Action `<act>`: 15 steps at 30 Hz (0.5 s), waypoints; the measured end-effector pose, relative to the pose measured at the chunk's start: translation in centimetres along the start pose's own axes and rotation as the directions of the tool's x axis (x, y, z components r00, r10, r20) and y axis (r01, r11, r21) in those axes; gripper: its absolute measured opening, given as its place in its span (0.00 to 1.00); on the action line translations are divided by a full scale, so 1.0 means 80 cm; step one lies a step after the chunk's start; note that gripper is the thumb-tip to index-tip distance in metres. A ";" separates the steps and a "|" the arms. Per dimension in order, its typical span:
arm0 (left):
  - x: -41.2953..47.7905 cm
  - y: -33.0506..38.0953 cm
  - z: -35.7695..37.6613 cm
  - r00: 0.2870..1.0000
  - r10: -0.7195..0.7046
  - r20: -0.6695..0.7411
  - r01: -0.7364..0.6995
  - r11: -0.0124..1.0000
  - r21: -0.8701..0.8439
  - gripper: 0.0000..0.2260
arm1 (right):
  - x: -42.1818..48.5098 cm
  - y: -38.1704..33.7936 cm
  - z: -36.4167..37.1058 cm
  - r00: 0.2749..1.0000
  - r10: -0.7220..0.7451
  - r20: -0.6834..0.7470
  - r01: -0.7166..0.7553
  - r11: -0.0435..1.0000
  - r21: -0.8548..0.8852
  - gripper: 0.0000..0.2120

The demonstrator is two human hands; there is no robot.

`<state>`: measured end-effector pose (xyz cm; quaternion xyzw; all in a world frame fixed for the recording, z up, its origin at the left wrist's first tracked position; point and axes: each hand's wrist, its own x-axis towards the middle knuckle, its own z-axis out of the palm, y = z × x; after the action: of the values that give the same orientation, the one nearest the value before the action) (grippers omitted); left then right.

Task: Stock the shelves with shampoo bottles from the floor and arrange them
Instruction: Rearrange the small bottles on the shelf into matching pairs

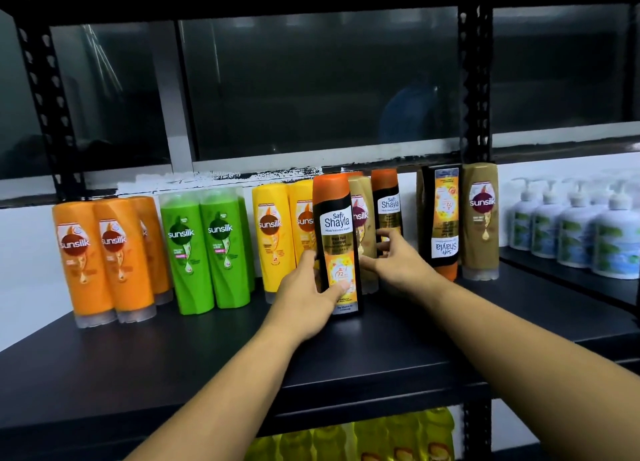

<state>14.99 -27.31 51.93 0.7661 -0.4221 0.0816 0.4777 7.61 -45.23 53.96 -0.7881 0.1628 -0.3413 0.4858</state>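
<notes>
Head: left hand (304,287) grips bottle (337,225); right hand (394,256) splayed.

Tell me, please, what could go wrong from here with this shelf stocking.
The left hand grips the tall black orange-capped shampoo bottle close in front of the brown plastic bottle; pushing it back might topple that one. The right hand reaches between bottles and may knock the rear black bottle. The upside-down black bottle on its cap looks tippy.

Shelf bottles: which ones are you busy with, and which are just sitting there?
Busy with: front Safi Shayla bottle, left hand gripping it, right hand reaching behind it, black shelf.
Just sitting: orange Sunsilk bottles, green Sunsilk bottles, yellow Sunsilk bottles, white pump bottles.
</notes>
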 end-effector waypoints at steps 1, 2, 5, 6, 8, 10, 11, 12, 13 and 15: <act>0.000 -0.002 0.000 1.000 0.003 -0.008 -0.003 1.000 0.002 0.21 | 0.003 0.003 0.005 1.000 -0.007 0.018 0.007 1.000 0.023 0.37; 0.000 -0.002 0.000 1.000 0.005 -0.013 -0.005 1.000 0.005 0.20 | 0.004 0.005 0.009 1.000 -0.023 0.018 0.023 0.999 0.022 0.35; 0.002 -0.004 0.000 1.000 0.012 -0.015 -0.011 1.000 0.011 0.20 | 0.002 0.008 0.014 0.999 -0.050 -0.001 0.050 0.999 -0.011 0.27; 0.002 -0.004 0.000 1.000 0.012 -0.010 -0.012 1.000 0.014 0.20 | 0.000 0.005 0.011 0.999 -0.040 0.010 0.040 0.999 -0.005 0.26; 0.002 -0.005 -0.001 1.000 0.014 -0.002 -0.014 1.000 0.013 0.21 | -0.006 0.000 0.000 1.000 -0.019 0.020 0.020 0.999 -0.036 0.24; 0.002 -0.005 -0.003 1.000 0.016 0.009 -0.016 1.000 0.020 0.22 | -0.014 -0.003 -0.018 1.000 -0.018 0.008 0.019 0.992 -0.124 0.22; 0.001 -0.005 -0.003 1.000 0.014 0.016 -0.014 1.000 0.024 0.22 | -0.019 -0.004 -0.029 1.000 -0.015 0.004 0.016 0.985 -0.171 0.22; 0.001 -0.005 -0.003 1.000 0.013 0.021 -0.014 1.000 0.024 0.22 | -0.025 -0.005 -0.040 1.000 -0.011 0.009 0.012 0.977 -0.214 0.21; 0.001 -0.006 -0.002 1.000 0.012 0.025 -0.013 1.000 0.022 0.22 | -0.030 -0.004 -0.051 1.000 -0.001 0.017 0.005 0.971 -0.237 0.21; 0.001 -0.006 0.000 1.000 0.007 0.029 -0.008 1.000 0.022 0.22 | -0.039 -0.002 -0.071 1.000 0.010 0.028 -0.002 0.966 -0.259 0.22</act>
<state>15.41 -27.23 51.65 0.7707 -0.4311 0.0769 0.4628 1.40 -47.04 54.58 -0.8492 0.2013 -0.3041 0.3820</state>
